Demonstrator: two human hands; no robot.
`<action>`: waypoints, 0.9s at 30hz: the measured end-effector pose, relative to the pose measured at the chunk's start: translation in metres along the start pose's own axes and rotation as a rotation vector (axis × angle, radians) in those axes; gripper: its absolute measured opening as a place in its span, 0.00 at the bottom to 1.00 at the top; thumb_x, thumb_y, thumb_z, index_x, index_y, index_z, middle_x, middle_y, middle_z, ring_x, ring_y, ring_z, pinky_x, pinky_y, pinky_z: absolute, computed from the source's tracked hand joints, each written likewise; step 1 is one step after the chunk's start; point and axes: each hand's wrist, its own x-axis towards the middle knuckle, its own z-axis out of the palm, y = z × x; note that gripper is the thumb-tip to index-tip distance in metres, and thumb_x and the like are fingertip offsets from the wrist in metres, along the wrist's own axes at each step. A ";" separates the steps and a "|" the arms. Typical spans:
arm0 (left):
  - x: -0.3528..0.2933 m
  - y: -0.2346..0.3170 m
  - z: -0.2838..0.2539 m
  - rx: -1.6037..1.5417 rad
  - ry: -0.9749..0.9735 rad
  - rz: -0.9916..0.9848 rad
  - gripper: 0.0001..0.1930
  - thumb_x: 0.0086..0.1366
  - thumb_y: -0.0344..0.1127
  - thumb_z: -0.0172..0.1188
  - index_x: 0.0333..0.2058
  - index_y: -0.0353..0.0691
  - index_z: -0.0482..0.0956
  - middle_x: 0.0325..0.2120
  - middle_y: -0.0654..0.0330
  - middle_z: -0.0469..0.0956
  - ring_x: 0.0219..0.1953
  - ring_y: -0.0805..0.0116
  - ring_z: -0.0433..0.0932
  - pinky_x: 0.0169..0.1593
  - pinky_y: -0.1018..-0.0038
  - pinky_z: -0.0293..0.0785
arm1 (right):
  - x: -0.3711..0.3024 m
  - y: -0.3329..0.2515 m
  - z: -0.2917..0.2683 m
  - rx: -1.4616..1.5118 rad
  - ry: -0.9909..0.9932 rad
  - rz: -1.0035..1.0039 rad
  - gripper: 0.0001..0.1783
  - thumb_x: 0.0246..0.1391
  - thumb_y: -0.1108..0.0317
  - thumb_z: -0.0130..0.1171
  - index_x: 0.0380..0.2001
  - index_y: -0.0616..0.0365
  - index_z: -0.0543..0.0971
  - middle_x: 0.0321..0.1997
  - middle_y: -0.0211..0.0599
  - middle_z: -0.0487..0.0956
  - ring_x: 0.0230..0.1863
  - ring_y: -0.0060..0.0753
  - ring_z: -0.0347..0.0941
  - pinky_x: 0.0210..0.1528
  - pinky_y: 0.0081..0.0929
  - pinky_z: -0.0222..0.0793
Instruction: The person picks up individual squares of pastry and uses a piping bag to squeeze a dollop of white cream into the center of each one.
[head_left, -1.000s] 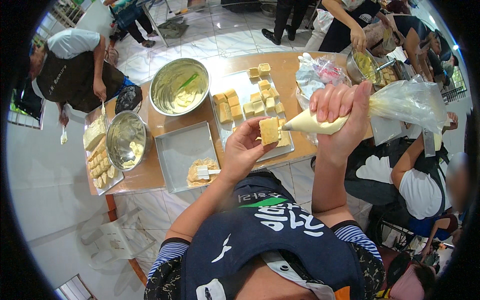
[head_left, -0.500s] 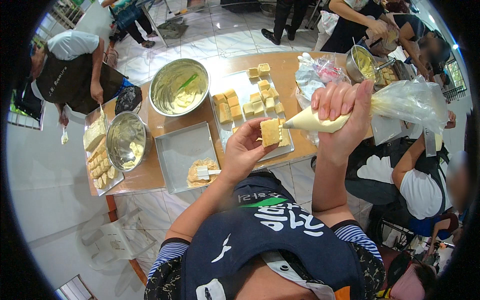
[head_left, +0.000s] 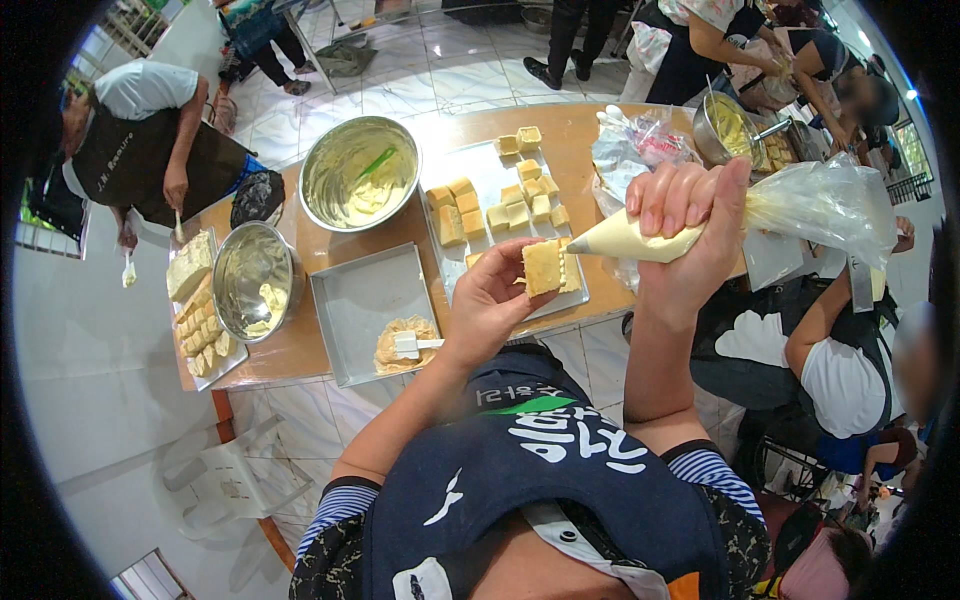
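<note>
My left hand (head_left: 492, 292) pinches a yellow cake square (head_left: 542, 268), held up above the near edge of a tray. Closed in a fist, my right hand (head_left: 690, 215) grips a piping bag (head_left: 640, 242) full of pale cream, its clear tail twisted and hanging to the right. The bag's metal tip points left at the right side of the cake square, where small blobs of cream show along the edge. Behind the held piece, several more cake blocks (head_left: 465, 208) stand on a light tray (head_left: 478, 160).
A large steel bowl (head_left: 408, 150) of cream holds a green spatula. An empty-looking square pan (head_left: 365, 285) has a white scraper (head_left: 415, 346) on crumbs. Left are a smaller bowl (head_left: 290, 262) and sliced cake (head_left: 205, 310). Crumpled plastic (head_left: 625, 160) lies right. Other people work around the table.
The cake square has turned slightly in my left hand, and more cream blobs show along its right edge. My right hand has barely shifted.
</note>
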 end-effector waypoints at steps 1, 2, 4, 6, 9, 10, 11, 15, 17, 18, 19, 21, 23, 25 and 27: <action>0.000 0.000 0.000 -0.008 0.000 -0.002 0.23 0.49 0.19 0.57 0.45 0.33 0.64 0.41 0.58 0.70 0.43 0.72 0.69 0.47 0.74 0.69 | 0.000 0.000 0.001 0.005 0.005 -0.003 0.24 0.59 0.55 0.33 0.10 0.51 0.57 0.06 0.26 0.55 0.09 0.21 0.53 0.19 0.23 0.55; 0.000 0.000 0.000 -0.008 0.000 -0.002 0.23 0.49 0.19 0.57 0.45 0.33 0.64 0.41 0.58 0.70 0.43 0.72 0.69 0.47 0.74 0.69 | 0.000 0.000 0.001 0.005 0.005 -0.002 0.24 0.59 0.55 0.33 0.10 0.51 0.57 0.06 0.26 0.55 0.09 0.21 0.53 0.19 0.23 0.55; -0.001 -0.001 0.000 0.002 0.004 0.008 0.23 0.48 0.19 0.58 0.45 0.33 0.64 0.41 0.58 0.70 0.43 0.72 0.69 0.47 0.74 0.69 | 0.002 -0.001 0.002 -0.007 0.026 -0.014 0.24 0.59 0.55 0.34 0.10 0.51 0.57 0.06 0.26 0.55 0.09 0.21 0.53 0.19 0.23 0.55; -0.001 -0.001 0.000 0.017 0.002 0.010 0.23 0.48 0.19 0.58 0.45 0.33 0.64 0.41 0.58 0.70 0.43 0.72 0.69 0.47 0.74 0.69 | 0.002 -0.001 0.000 -0.012 0.015 -0.020 0.24 0.59 0.55 0.34 0.10 0.50 0.57 0.06 0.26 0.55 0.09 0.21 0.53 0.19 0.23 0.55; -0.001 0.000 0.000 0.025 0.000 0.012 0.23 0.48 0.19 0.59 0.45 0.33 0.65 0.41 0.58 0.70 0.43 0.72 0.69 0.48 0.75 0.69 | 0.002 0.000 0.000 -0.007 0.002 -0.020 0.24 0.58 0.55 0.34 0.10 0.50 0.57 0.06 0.26 0.55 0.09 0.21 0.53 0.19 0.23 0.55; -0.001 0.000 0.001 0.018 0.000 0.010 0.24 0.47 0.19 0.59 0.45 0.33 0.65 0.41 0.58 0.70 0.43 0.72 0.70 0.48 0.75 0.68 | 0.002 0.000 0.000 0.004 0.001 -0.014 0.24 0.58 0.55 0.34 0.10 0.50 0.57 0.06 0.26 0.55 0.09 0.21 0.53 0.19 0.23 0.55; -0.001 0.001 0.001 0.018 0.000 0.010 0.24 0.47 0.19 0.59 0.45 0.33 0.65 0.41 0.58 0.70 0.43 0.72 0.70 0.48 0.75 0.68 | 0.002 0.000 0.000 0.004 0.001 -0.014 0.24 0.58 0.55 0.34 0.10 0.50 0.57 0.06 0.26 0.55 0.09 0.21 0.53 0.19 0.23 0.55; -0.001 0.001 0.001 -0.009 0.005 0.008 0.23 0.48 0.19 0.59 0.45 0.33 0.65 0.40 0.58 0.70 0.43 0.72 0.70 0.48 0.76 0.68 | 0.002 0.001 -0.001 -0.001 -0.004 -0.009 0.24 0.58 0.55 0.34 0.10 0.51 0.57 0.06 0.26 0.55 0.09 0.21 0.53 0.19 0.23 0.55; -0.001 0.001 0.000 0.005 0.004 0.009 0.23 0.48 0.19 0.59 0.45 0.33 0.65 0.40 0.58 0.70 0.43 0.72 0.70 0.48 0.76 0.68 | 0.002 0.001 0.000 -0.004 -0.018 -0.013 0.24 0.58 0.55 0.34 0.10 0.51 0.58 0.06 0.26 0.55 0.09 0.21 0.53 0.19 0.23 0.55; -0.001 0.001 0.001 0.003 0.006 0.006 0.23 0.48 0.19 0.59 0.45 0.33 0.65 0.40 0.58 0.70 0.42 0.72 0.70 0.48 0.76 0.67 | 0.002 0.000 0.001 0.001 0.002 -0.017 0.24 0.58 0.55 0.34 0.10 0.51 0.58 0.06 0.26 0.55 0.09 0.21 0.52 0.19 0.23 0.55; 0.000 0.001 0.001 0.002 0.007 0.003 0.23 0.48 0.19 0.59 0.45 0.33 0.65 0.40 0.58 0.70 0.42 0.72 0.70 0.48 0.76 0.67 | 0.003 -0.001 0.002 0.005 0.022 -0.022 0.24 0.58 0.55 0.34 0.10 0.51 0.58 0.06 0.26 0.55 0.09 0.21 0.52 0.19 0.23 0.55; 0.000 0.000 0.001 -0.003 0.008 0.004 0.23 0.48 0.19 0.59 0.45 0.33 0.65 0.40 0.58 0.70 0.42 0.72 0.70 0.48 0.76 0.67 | 0.004 -0.001 0.003 0.007 0.024 -0.026 0.24 0.58 0.55 0.34 0.10 0.51 0.57 0.06 0.26 0.55 0.09 0.21 0.52 0.19 0.23 0.55; -0.001 0.001 0.000 -0.007 0.010 0.005 0.23 0.48 0.19 0.59 0.45 0.33 0.65 0.40 0.58 0.70 0.42 0.73 0.70 0.48 0.76 0.67 | 0.004 -0.001 0.002 0.010 0.026 -0.029 0.24 0.58 0.55 0.35 0.10 0.51 0.57 0.06 0.26 0.55 0.09 0.21 0.52 0.19 0.23 0.55; -0.001 0.002 0.001 -0.015 0.011 -0.016 0.24 0.47 0.19 0.59 0.45 0.33 0.65 0.40 0.58 0.70 0.42 0.73 0.70 0.48 0.76 0.67 | 0.005 -0.001 0.001 -0.003 0.005 -0.047 0.24 0.58 0.55 0.34 0.10 0.51 0.57 0.06 0.26 0.55 0.09 0.21 0.51 0.19 0.23 0.55; -0.001 0.001 0.001 -0.018 0.011 -0.014 0.24 0.47 0.19 0.59 0.45 0.33 0.65 0.40 0.58 0.70 0.42 0.73 0.70 0.48 0.77 0.67 | 0.005 -0.001 0.001 -0.010 0.002 -0.046 0.24 0.58 0.55 0.34 0.10 0.51 0.57 0.06 0.26 0.55 0.09 0.21 0.52 0.19 0.23 0.55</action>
